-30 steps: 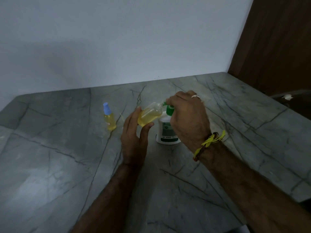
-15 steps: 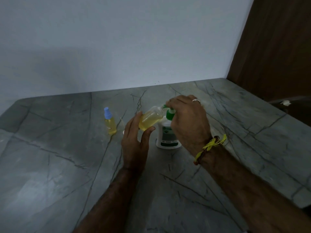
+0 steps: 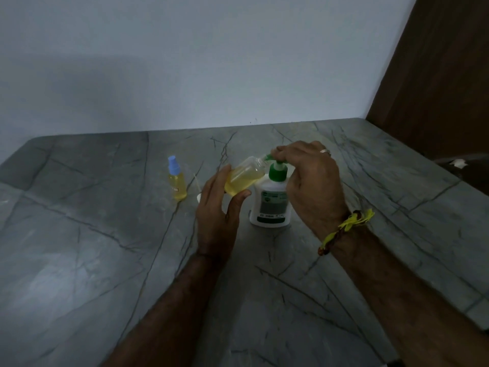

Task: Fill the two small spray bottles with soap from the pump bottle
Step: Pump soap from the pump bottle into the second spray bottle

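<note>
Grey veined counter [image 3: 79,260], pale wall behind: your left hand [image 3: 219,215] grips the open spray bottle [image 3: 244,178], tilted, mouth at the green nozzle of the pump bottle [image 3: 272,202], while your right hand [image 3: 312,186] curls its fingers over the pump head. Capped second bottle [image 3: 176,182] stands well left. Likely light, slick plastic, so hold it mid-body.

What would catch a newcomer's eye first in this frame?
At the centre, the left hand holds an uncapped spray bottle of yellow liquid, tilted with its mouth at the green nozzle of the white pump bottle, whose pump head lies under the right hand. Further left, a second spray bottle with a blue cap stands on the grey marble table.
</note>
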